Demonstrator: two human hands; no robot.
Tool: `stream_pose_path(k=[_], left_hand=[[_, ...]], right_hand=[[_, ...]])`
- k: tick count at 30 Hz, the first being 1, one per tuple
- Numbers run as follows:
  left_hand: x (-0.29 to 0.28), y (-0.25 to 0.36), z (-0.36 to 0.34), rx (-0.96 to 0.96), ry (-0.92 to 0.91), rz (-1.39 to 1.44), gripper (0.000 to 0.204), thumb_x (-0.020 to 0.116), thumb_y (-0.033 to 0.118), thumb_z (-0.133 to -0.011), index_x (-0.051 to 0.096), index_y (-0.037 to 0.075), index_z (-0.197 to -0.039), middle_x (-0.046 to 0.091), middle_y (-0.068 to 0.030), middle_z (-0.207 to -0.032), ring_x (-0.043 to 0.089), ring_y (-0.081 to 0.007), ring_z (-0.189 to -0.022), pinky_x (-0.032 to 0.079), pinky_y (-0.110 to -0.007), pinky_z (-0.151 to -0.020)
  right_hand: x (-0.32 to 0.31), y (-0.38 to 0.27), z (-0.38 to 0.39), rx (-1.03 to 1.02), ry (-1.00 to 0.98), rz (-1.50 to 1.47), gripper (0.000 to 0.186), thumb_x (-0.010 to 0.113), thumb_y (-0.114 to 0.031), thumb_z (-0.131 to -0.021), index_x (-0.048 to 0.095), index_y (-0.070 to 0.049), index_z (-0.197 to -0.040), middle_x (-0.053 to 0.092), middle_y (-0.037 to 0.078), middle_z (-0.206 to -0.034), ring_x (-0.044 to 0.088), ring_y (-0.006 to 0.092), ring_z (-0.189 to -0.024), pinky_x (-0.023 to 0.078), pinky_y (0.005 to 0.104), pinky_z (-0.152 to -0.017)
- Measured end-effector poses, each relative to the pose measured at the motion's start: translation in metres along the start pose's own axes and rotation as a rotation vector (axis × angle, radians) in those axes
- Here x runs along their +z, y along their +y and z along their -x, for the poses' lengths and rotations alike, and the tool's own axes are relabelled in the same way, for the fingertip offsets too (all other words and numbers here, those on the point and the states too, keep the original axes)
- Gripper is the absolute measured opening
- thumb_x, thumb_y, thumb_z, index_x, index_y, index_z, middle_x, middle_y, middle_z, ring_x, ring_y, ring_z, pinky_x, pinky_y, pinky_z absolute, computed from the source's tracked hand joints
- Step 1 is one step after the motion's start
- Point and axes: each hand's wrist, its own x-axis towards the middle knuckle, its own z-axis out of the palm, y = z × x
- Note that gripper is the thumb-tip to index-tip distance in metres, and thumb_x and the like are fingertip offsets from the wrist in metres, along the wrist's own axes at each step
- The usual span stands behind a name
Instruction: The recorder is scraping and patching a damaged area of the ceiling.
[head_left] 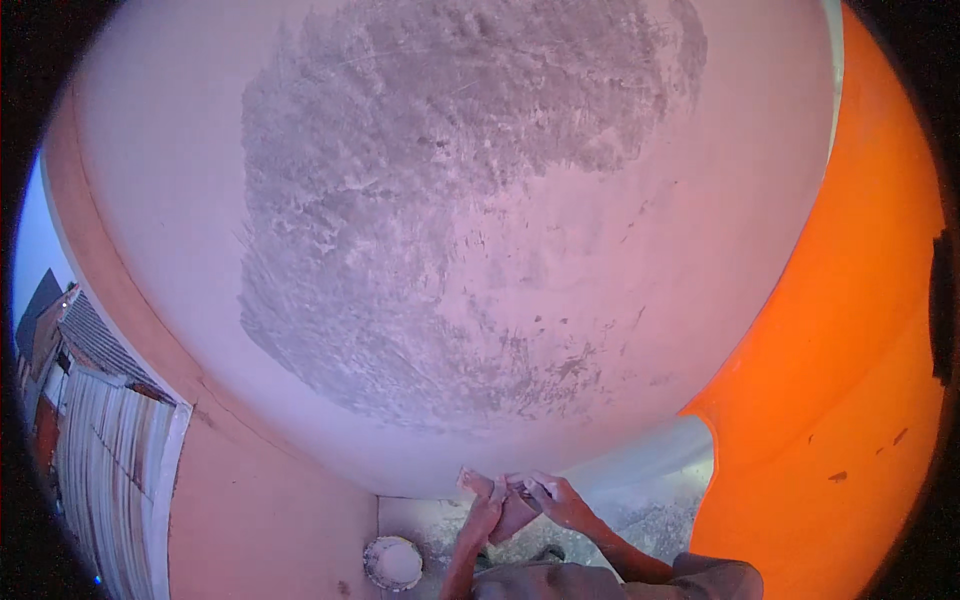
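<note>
My left hand (486, 512) and my right hand (555, 500) are together low in the middle of the view, below the patchy wall surface (520, 250). Both are closed on a dull pink, flat piece (515, 518), perhaps a sheet or pad, which hangs between them; its exact kind I cannot tell. The fingers look dusted with pale powder. A round container (393, 562) with pale stuff in it stands on the floor (650, 510) to the left of my hands.
An orange wall (820, 330) curves down the right side. A pink ledge (250, 490) runs along the left, with corrugated roofing (110, 470) and buildings beyond it. Grey smears cover much of the pale surface ahead of me.
</note>
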Motion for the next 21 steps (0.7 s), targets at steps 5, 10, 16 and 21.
stream_pose_path(k=[5,10,16,21], left_hand=[[-0.016,0.046,0.008,0.244,0.033,0.055,0.043,0.036,0.033,-0.108,0.060,0.001,-0.126,0.066,-0.0153,-0.119,0.059,-0.0232,-0.114,0.045,-0.038,-0.098],[-0.045,0.050,-0.006,0.615,0.261,-0.577,0.033,0.038,0.021,-0.107,0.064,0.008,-0.121,0.068,-0.0182,-0.111,0.067,-0.0322,-0.099,0.051,-0.041,-0.091],[-0.046,0.047,0.001,0.267,0.111,-0.149,0.037,0.040,0.030,-0.107,0.067,0.007,-0.118,0.071,-0.0158,-0.101,0.068,-0.0249,-0.082,0.054,-0.039,-0.080],[-0.064,0.074,0.008,0.200,0.117,-0.249,0.041,0.040,0.036,-0.107,0.067,0.007,-0.118,0.070,-0.0132,-0.101,0.066,-0.0168,-0.069,0.053,-0.033,-0.062]], right_hand=[[0.019,0.011,-0.006,-0.247,0.075,0.335,0.042,0.053,-0.036,-0.101,0.064,-0.001,-0.122,0.065,0.018,-0.117,0.065,0.0348,-0.102,0.047,0.0390,-0.098],[0.025,-0.039,-0.018,-0.070,-0.182,0.402,0.050,0.069,-0.039,-0.092,0.061,0.002,-0.119,0.065,0.020,-0.113,0.064,0.0359,-0.101,0.049,0.0405,-0.096],[0.052,-0.019,-0.027,-0.041,0.013,0.328,0.056,0.079,-0.040,-0.082,0.057,0.002,-0.111,0.064,0.018,-0.103,0.066,0.0325,-0.096,0.052,0.0415,-0.085],[0.031,-0.024,-0.029,0.163,-0.179,0.070,0.059,0.085,-0.029,-0.075,0.060,-0.003,-0.122,0.060,0.008,-0.092,0.062,0.0191,-0.085,0.050,0.0363,-0.080]])
